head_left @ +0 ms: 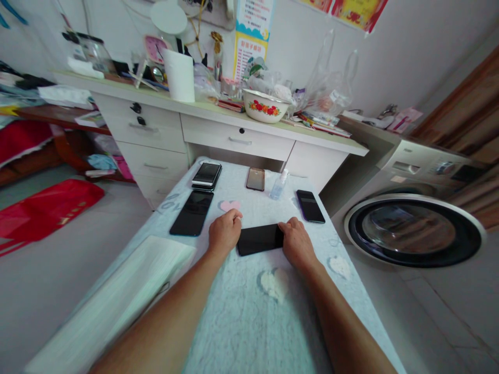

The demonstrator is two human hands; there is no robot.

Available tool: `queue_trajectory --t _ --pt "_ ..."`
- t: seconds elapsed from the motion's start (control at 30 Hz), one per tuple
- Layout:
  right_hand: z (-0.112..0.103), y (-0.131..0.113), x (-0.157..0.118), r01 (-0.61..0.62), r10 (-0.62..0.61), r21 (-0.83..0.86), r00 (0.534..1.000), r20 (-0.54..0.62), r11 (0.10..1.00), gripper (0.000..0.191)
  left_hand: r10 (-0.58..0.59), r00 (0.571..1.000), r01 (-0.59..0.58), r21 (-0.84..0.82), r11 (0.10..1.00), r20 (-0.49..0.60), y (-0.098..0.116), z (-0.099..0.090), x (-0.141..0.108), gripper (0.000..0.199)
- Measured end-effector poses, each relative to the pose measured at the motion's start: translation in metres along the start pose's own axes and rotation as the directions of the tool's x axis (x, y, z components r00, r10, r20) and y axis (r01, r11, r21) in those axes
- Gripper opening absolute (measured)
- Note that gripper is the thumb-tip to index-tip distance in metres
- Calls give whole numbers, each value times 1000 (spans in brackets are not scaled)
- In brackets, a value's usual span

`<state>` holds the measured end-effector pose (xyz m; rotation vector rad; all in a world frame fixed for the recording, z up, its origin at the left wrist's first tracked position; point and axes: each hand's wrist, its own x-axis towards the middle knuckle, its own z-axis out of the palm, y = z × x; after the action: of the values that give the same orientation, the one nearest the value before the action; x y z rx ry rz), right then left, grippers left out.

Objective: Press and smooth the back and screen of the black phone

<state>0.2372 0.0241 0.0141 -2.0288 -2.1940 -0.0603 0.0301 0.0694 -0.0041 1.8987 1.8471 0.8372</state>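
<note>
A black smartphone (260, 239) lies sideways, screen up, on the cloth-covered table between my hands. My right hand (298, 241) is closed on its right end, thumb and fingers at the edge. Just off the phone's left end, my left hand (225, 232) is curled with thumb and finger pinched together; what it holds, if anything, is too small to make out. Left of it lies another dark smartphone (192, 213), with a small stack of phones (206, 175) behind. A brown phone case (255, 179) and a clear spray bottle (279, 185) are at the far side. Another phone (311, 206) rests at right.
A folded whitish cloth or bag (117, 296) lies along the table's left side. Beyond the table stands a white desk (237, 139) bearing a floral enamel bowl (266, 106), a paper roll (179, 76) and plastic bags. A washing machine (405, 208) stands at right, a red bag (50, 210) on the floor at left.
</note>
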Motion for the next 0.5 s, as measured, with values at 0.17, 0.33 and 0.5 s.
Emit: queue_trajectory --t 0.17,0.33,0.5 --pt "-5 -3 2 0 1 -52 1000 19 999 29 3 1000 -3 -16 1000 -16 -2 0 0 24" --pt "-10 -6 7 -2 9 -96 997 73 995 29 -12 1000 12 -39 999 -3 -2 0 1 25" --pt "-8 -20 9 12 -3 -101 996 90 995 31 -19 1000 20 -58 998 6 -2 -1 1 25"
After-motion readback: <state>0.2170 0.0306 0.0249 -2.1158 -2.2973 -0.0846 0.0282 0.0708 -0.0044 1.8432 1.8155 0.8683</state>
